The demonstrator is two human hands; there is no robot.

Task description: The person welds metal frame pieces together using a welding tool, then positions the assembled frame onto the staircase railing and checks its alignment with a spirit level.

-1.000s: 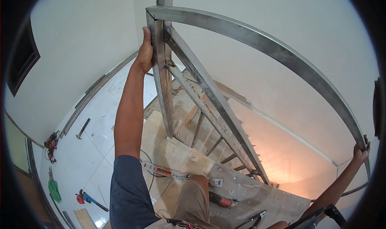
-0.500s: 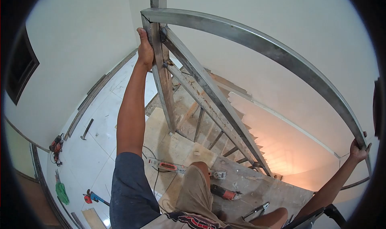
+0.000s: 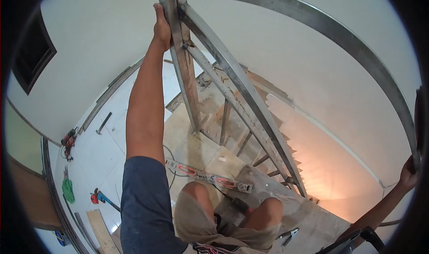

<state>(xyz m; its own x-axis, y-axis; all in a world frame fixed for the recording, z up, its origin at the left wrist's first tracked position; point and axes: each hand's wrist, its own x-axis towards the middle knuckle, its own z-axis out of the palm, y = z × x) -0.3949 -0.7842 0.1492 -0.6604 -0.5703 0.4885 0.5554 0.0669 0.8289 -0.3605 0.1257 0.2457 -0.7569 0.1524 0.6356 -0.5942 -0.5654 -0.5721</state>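
Note:
A long metal frame [image 3: 339, 31] of square tube runs from the upper left corner joint down to the far right. My left hand [image 3: 162, 28] is against its upright tube, thumb pointing up, its fingers hidden behind the metal. Beside that upright stands a post [image 3: 190, 89], with slanted railing bars [image 3: 241, 84] joined to it. At the right edge my right hand [image 3: 409, 173] is closed round the frame's lower end.
A spirit level [image 3: 208, 176] lies on the boards before my knees, near a power tool [image 3: 240, 205] and pliers [image 3: 290, 236]. Left on the tiles are a hammer [image 3: 103, 123], a blue wrench [image 3: 105, 199] and a green bundle [image 3: 68, 190]. Stairs descend beyond the railing.
The frame and both hands now appear higher or farther right in view, as the view has tilted down. Both knees now show, and more of the level is visible.

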